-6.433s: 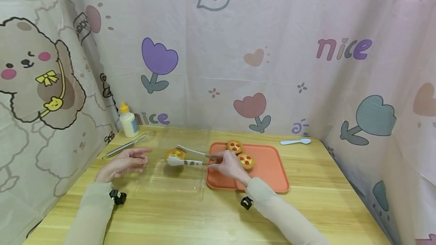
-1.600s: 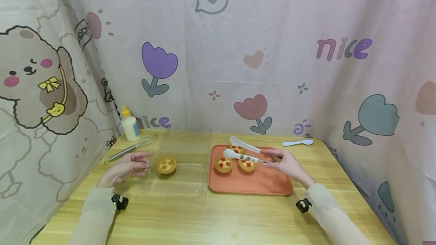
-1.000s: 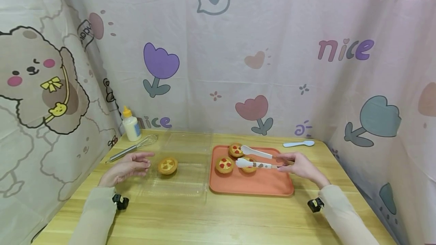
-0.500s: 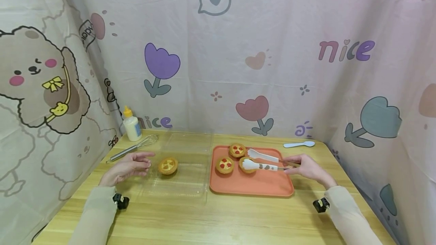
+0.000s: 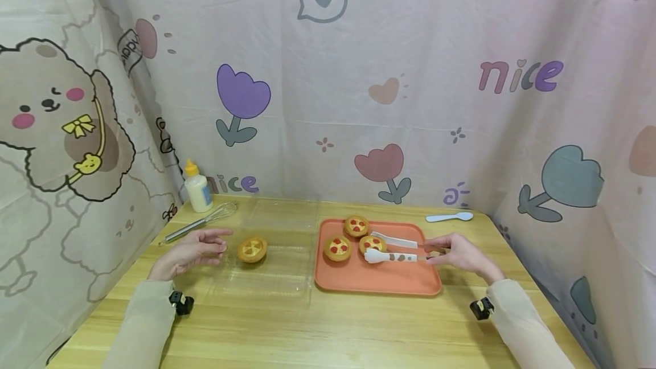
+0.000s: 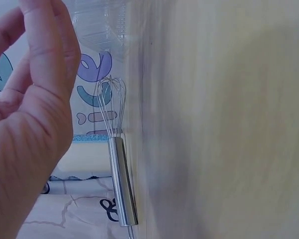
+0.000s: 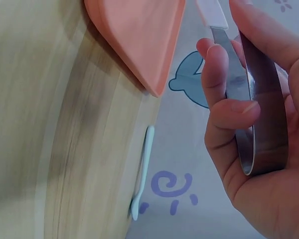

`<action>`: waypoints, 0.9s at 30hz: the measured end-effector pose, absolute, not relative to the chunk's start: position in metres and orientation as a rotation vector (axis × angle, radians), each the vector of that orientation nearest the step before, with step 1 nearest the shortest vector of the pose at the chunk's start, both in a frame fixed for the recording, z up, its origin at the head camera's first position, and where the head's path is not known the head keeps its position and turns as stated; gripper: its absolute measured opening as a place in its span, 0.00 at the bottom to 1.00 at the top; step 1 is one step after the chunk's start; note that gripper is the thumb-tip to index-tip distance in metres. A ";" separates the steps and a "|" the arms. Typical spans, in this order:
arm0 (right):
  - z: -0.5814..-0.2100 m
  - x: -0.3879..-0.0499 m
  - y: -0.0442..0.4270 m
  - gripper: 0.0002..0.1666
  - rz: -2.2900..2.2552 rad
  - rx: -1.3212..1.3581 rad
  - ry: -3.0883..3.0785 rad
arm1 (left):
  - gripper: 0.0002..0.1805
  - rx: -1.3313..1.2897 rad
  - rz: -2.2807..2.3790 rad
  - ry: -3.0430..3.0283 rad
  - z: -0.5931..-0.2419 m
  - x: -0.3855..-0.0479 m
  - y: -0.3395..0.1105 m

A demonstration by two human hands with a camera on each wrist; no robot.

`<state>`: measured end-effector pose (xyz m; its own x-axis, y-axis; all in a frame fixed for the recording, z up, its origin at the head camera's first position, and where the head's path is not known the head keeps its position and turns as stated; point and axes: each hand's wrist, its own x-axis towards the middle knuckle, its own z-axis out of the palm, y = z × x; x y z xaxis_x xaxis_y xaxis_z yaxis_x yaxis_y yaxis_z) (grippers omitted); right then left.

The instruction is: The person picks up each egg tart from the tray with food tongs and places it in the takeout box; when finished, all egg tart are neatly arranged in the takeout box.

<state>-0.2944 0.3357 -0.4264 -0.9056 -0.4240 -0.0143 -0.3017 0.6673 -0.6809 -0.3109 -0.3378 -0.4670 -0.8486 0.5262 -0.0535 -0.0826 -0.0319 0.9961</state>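
Observation:
In the head view my right hand (image 5: 461,254) holds white-tipped metal tongs (image 5: 405,257) over the coral tray (image 5: 400,283). The right wrist view shows my fingers round the tongs' bent steel band (image 7: 269,124). Their spread tips lie either side of the right-hand tart (image 5: 372,244); contact cannot be made out. Two other red-topped tarts, a left one (image 5: 337,249) and a back one (image 5: 356,225), sit on the tray. My left hand (image 5: 192,253) holds nothing, its fingers loosely bent, beside the clear plastic container (image 5: 287,286). A yellow-topped tart (image 5: 251,250) sits in that container.
A whisk (image 5: 202,222) lies at the back left beside a white bottle with a yellow cap (image 5: 198,189). Behind the tray, a pale blue spoon (image 5: 449,217) lies near the table's back edge. A printed curtain (image 5: 328,101) hangs behind the table.
Several seconds ago the tongs were at a tart over the clear container. They have since moved right over the tray, then lowered around the right-hand tart. My left hand has hardly moved.

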 end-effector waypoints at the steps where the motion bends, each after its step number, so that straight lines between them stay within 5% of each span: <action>1: -0.427 -0.295 0.336 0.29 -1.056 -0.593 2.720 | 0.28 0.462 1.936 1.827 -0.467 -0.310 -0.338; 27: -0.431 -0.291 0.333 0.27 -1.054 -0.595 2.796 | 0.30 0.446 1.911 1.878 -0.469 -0.311 -0.338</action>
<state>-0.2909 0.3334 -0.4311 -0.9193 -0.3904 0.0485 -0.3253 0.6848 -0.6521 -0.3105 -0.3376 -0.4687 -0.8592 0.5076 -0.0645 -0.0734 0.0026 0.9973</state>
